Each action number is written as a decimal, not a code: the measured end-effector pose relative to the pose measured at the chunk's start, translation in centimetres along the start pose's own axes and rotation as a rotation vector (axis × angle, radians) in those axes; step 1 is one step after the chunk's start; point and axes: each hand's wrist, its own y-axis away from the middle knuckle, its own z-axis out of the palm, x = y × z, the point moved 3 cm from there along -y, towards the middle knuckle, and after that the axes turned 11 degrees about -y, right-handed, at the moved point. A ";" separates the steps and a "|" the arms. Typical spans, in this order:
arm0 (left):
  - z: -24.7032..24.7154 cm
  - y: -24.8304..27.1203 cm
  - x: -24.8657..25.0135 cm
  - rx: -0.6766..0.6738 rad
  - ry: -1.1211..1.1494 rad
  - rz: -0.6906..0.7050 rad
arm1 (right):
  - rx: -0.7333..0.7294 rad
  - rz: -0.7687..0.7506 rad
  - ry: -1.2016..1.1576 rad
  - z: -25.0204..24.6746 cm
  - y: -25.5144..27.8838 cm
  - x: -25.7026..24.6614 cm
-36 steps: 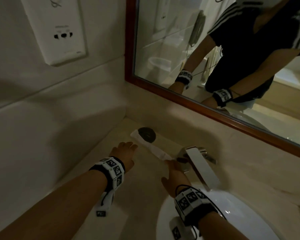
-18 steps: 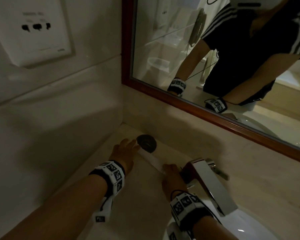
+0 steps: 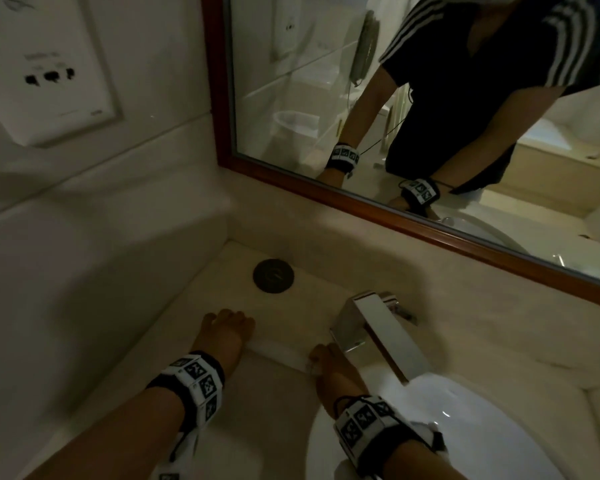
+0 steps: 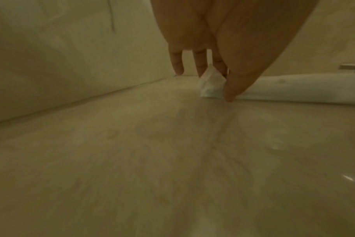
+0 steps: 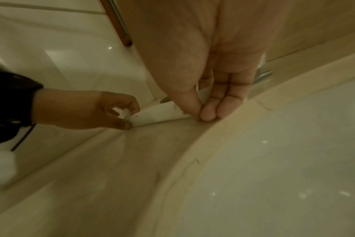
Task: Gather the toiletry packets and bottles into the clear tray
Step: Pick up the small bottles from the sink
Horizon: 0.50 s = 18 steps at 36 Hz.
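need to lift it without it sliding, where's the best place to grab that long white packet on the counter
Probably by its two short ends. The white packet lies long and flat on the counter, so a top-down grasp finds little thickness. Come from each end: left hand pinches the raised left tip, right hand pinches the end beside the faucet.

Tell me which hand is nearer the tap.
Right. The right hand pinches the white packet at its end just beside the tap; the left hand holds the packet's far end, farther from the tap.
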 end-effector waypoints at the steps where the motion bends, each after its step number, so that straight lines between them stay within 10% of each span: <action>1: 0.0 0.4 0.3 -0.060 -0.059 0.000 | -0.016 0.013 -0.006 0.1 0.4 0.4; 18: -3.5 7.9 11.5 -0.026 -0.021 0.133 | 0.087 0.034 0.068 -4.3 10.6 8.7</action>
